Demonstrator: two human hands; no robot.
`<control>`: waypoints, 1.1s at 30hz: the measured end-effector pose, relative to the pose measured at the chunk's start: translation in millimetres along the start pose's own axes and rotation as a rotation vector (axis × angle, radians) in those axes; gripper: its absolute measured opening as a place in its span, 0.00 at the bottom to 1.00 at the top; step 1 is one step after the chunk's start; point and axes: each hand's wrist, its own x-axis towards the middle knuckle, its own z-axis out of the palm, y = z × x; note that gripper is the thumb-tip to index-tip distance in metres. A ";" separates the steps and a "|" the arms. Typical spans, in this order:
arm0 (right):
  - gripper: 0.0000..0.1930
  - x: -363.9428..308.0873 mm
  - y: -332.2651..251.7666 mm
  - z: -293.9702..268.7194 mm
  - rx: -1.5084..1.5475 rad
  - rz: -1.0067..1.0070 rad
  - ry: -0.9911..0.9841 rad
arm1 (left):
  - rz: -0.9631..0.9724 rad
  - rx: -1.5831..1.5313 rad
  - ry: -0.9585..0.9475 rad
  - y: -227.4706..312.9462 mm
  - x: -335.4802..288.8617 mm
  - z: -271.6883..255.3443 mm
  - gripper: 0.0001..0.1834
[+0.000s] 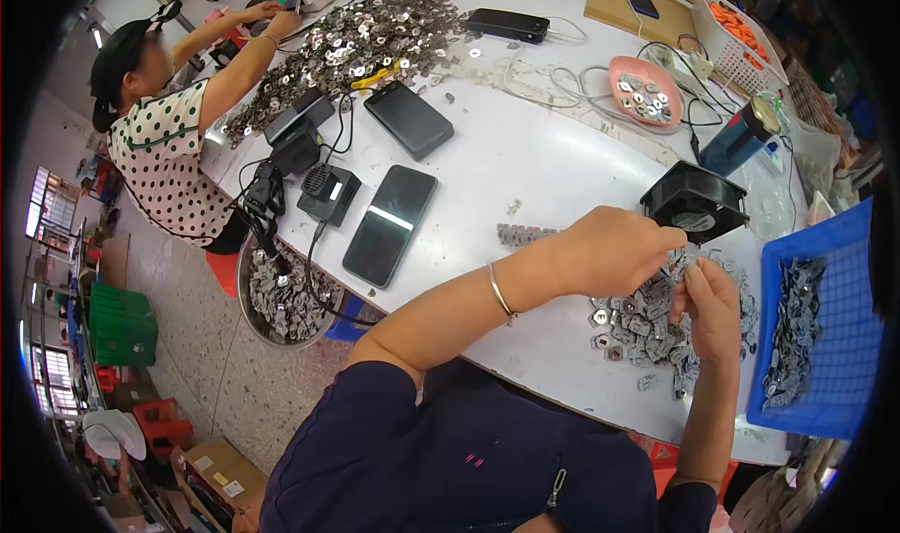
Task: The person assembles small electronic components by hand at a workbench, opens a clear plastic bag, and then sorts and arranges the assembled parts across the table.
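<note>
My left hand (pixel 626 252), with a bangle on its wrist, reaches across to the right over the table. Its fingers are closed close to those of my right hand (pixel 711 300), which is pinched too. Between the fingertips shows a small grey metal part (pixel 679 263), partly hidden by the fingers. Right under both hands spreads a heap of similar grey metal parts (pixel 645 331). To the left of my left hand, a row of such parts (pixel 521 235) stands lined up on the table, its right end hidden behind the hand.
A black fan (pixel 694 203) stands just beyond my hands. At the right is a blue basket (pixel 848 322) with more parts. A pink tray (pixel 647 67), a phone (pixel 390 225), a power bank (pixel 410 120) and cables share the table. A co-worker (pixel 173 139) sits at far left beside a large heap (pixel 361 41).
</note>
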 end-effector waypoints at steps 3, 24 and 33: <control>0.14 -3.5 -2.7 1.3 -0.067 -0.016 0.009 | 0.121 0.143 0.139 1.8 -3.2 9.2 0.12; 0.15 20.5 -1.7 9.4 -0.230 -0.155 0.176 | 0.099 0.179 0.287 -7.5 9.0 17.7 0.14; 0.16 20.5 -2.3 12.3 -0.186 -0.116 0.192 | 0.218 0.191 0.375 -7.1 10.9 23.1 0.11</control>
